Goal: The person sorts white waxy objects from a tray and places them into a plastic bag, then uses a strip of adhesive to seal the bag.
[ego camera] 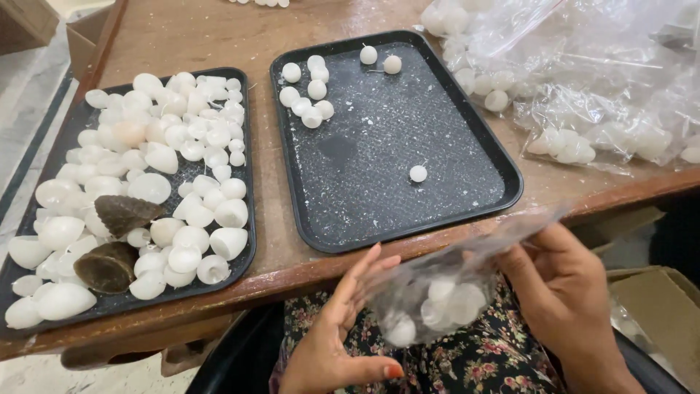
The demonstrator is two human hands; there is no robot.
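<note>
My right hand [565, 292] grips a small clear plastic bag [445, 288] with several white round pieces inside, held over my lap below the table's front edge. My left hand [343, 328] is open, palm and fingers resting against the bag's left side. In front of me lies a black tray [408, 211] with a few white balls: a cluster [310, 98] at its far left corner, two at the far edge, one ball [418, 173] alone near the middle right.
A second black tray [244, 241] at the left is heaped with white shells and two dark brown ones [120, 215]. Clear bags of white pieces [576, 80] lie at the table's far right. A cardboard box [656, 306] sits low right.
</note>
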